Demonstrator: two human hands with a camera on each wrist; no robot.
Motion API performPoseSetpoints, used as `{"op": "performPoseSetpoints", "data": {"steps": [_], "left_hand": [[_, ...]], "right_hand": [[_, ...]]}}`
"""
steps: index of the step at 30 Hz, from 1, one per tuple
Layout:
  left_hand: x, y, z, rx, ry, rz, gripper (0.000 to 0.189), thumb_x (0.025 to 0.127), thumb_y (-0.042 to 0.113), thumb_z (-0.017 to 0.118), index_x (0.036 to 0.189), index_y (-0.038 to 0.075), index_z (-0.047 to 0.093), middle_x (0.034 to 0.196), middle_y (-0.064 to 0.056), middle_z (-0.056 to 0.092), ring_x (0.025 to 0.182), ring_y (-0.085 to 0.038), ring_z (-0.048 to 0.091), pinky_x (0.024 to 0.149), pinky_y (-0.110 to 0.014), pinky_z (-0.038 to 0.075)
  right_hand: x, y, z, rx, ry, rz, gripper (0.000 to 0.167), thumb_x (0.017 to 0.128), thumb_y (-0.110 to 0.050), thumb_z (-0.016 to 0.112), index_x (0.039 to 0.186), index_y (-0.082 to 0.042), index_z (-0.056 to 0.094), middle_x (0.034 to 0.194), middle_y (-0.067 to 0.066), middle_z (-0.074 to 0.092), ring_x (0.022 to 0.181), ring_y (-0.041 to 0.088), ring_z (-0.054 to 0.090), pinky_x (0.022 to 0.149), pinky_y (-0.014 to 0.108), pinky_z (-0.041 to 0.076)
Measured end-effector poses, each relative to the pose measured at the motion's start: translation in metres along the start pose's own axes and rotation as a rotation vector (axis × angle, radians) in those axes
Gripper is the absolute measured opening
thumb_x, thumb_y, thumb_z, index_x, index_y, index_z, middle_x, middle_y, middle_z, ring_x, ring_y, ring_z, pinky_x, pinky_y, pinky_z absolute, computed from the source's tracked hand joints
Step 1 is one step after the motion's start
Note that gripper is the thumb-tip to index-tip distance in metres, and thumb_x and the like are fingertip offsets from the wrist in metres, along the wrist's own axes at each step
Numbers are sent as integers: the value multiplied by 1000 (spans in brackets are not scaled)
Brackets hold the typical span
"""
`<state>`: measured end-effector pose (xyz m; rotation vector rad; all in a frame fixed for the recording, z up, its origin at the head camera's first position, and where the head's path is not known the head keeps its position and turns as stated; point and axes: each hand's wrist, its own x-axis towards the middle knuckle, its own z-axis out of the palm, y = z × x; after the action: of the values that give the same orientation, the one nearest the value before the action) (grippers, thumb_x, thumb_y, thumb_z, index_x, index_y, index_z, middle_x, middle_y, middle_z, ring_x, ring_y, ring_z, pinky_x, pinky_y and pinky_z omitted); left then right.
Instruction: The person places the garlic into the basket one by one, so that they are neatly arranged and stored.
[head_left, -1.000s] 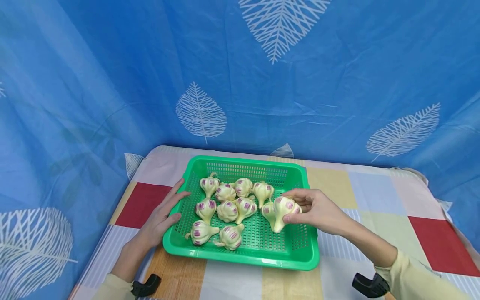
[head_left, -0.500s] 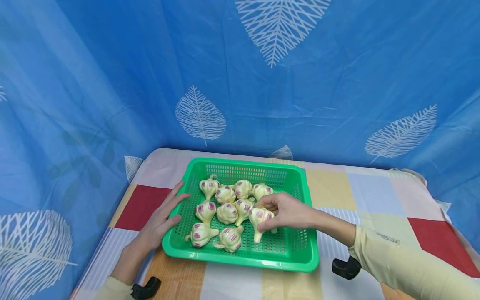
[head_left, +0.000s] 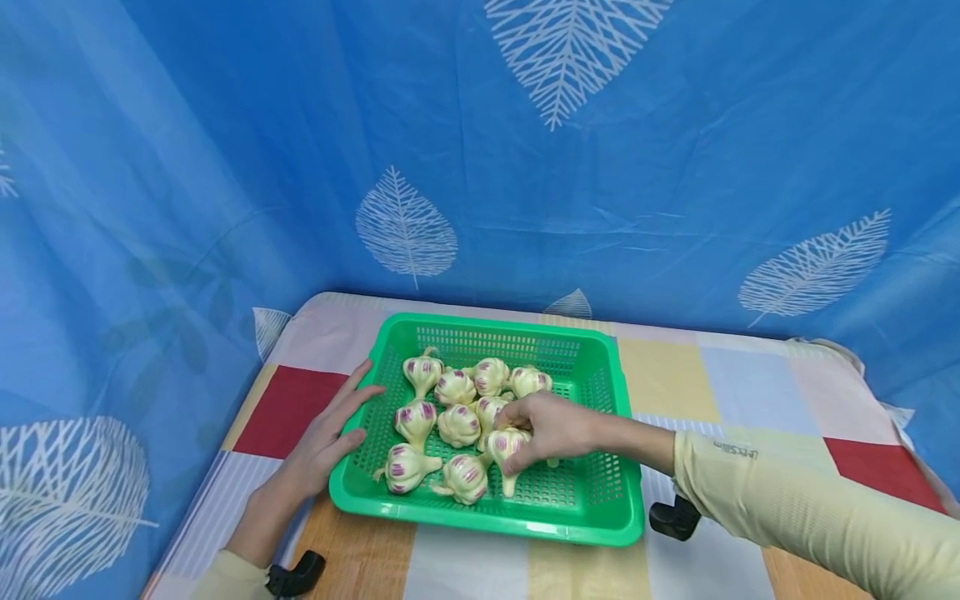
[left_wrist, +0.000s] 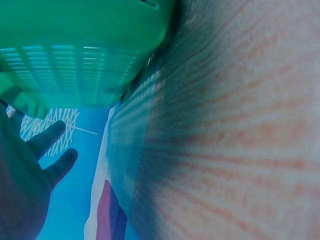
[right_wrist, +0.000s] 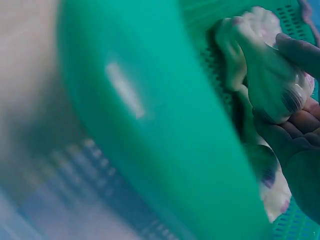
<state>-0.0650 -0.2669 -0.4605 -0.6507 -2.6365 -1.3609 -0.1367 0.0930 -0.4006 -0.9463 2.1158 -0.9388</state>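
Note:
My right hand (head_left: 555, 427) reaches into the green plastic basket (head_left: 480, 522) and grips a garlic bulb (head_left: 504, 443), white with purple streaks, its stem pointing toward me. In the right wrist view the thumb and fingers curl round this bulb (right_wrist: 277, 82). Beside it to the left lies another garlic bulb (head_left: 465, 477), and several more sit in rows across the left and back of the basket. One bulb to the right is mostly hidden under my hand. My left hand (head_left: 324, 442) rests against the basket's left rim with fingers spread.
A checked cloth (head_left: 667, 375) covers the table under the basket, with a wood-patterned patch at the front. Blue curtain (head_left: 480, 167) with white leaf prints hangs close behind and to the left. The basket walls (left_wrist: 70, 65) stand up round the bulbs.
My right hand has carried the garlic bulb from the basket's right side leftward and down, close to the bulbs at the front. My left hand has stayed at the left rim.

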Motion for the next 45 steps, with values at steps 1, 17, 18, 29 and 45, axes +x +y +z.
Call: {"op": "performPoseSetpoints", "data": {"steps": [1, 17, 18, 29, 45], "left_hand": [[1, 0, 0, -1, 0, -1, 58, 91, 14, 56, 149, 9, 47, 168, -2, 16, 148, -28, 22, 95, -60, 48], [1, 0, 1, -27, -5, -4, 58, 91, 15, 55, 149, 10, 46, 168, -2, 16, 149, -27, 21, 96, -65, 45], [1, 0, 1, -26, -3, -5, 58, 91, 15, 55, 149, 10, 46, 168, -1, 16, 149, -27, 21, 96, -64, 46], [1, 0, 1, -19, -3, 0, 59, 91, 13, 56, 149, 9, 46, 168, -2, 16, 149, -28, 21, 95, -64, 46], [1, 0, 0, -9, -2, 6, 59, 91, 12, 56, 149, 7, 46, 168, -4, 16, 149, -28, 21, 95, -66, 45]], "right_hand": [[0, 1, 1, -8, -3, 3, 45, 76, -29, 87, 114, -10, 71, 84, -12, 64, 65, 4, 48, 59, 24, 42], [7, 11, 29, -190, 4, -3, 49, 77, -30, 89, 116, -9, 68, 98, -8, 67, 82, 3, 57, 76, 26, 51], [7, 11, 29, -215, 2, -10, 51, 77, -30, 88, 117, -7, 67, 99, -6, 68, 82, 3, 58, 75, 26, 51], [4, 8, 33, -429, -10, -107, 62, 82, -44, 81, 128, -6, 66, 99, -6, 71, 70, -3, 56, 68, 20, 51], [-3, -5, 26, -425, -88, -9, 62, 76, -44, 84, 123, -14, 56, 61, -9, 50, 50, 4, 40, 49, 23, 38]]}}
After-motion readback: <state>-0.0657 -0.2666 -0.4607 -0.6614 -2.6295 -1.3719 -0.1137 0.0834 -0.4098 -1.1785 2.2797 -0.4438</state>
